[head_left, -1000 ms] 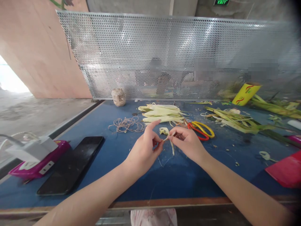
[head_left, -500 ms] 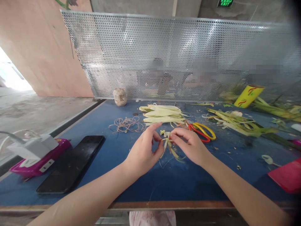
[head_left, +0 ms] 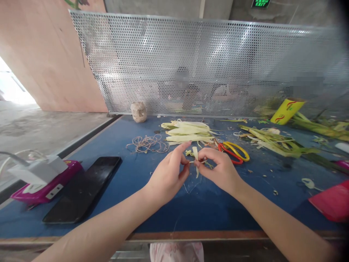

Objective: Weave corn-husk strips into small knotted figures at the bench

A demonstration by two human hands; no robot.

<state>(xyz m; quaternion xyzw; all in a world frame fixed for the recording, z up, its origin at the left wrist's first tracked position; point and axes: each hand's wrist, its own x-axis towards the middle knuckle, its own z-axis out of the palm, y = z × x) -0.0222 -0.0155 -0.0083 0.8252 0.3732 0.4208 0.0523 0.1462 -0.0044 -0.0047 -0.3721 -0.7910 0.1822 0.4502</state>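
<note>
My left hand [head_left: 169, 174] and my right hand [head_left: 218, 169] meet above the middle of the blue table [head_left: 191, 207]. Both pinch a small bundle of pale leaf strips [head_left: 195, 154] between thumb and fingertips, the strips sticking up and hanging down between them. A thin thread trails from the bundle toward the table's front edge. Just behind my right hand lie red and yellow scissors [head_left: 233, 151].
A pile of pale leaf strips [head_left: 188, 133], a tangle of twine [head_left: 148, 143] and a twine ball [head_left: 138, 111] lie further back. A black phone [head_left: 81, 189] and a magenta box with a white charger [head_left: 40, 176] sit left. Green leaves [head_left: 278, 143], a yellow tube [head_left: 287, 109], a red item [head_left: 331, 202] right. A perforated metal screen [head_left: 207, 65] closes the back.
The leaf strips, spread and hanging low half a second ago, are now gathered tighter between my fingertips. My hands stay close together in the same place.
</note>
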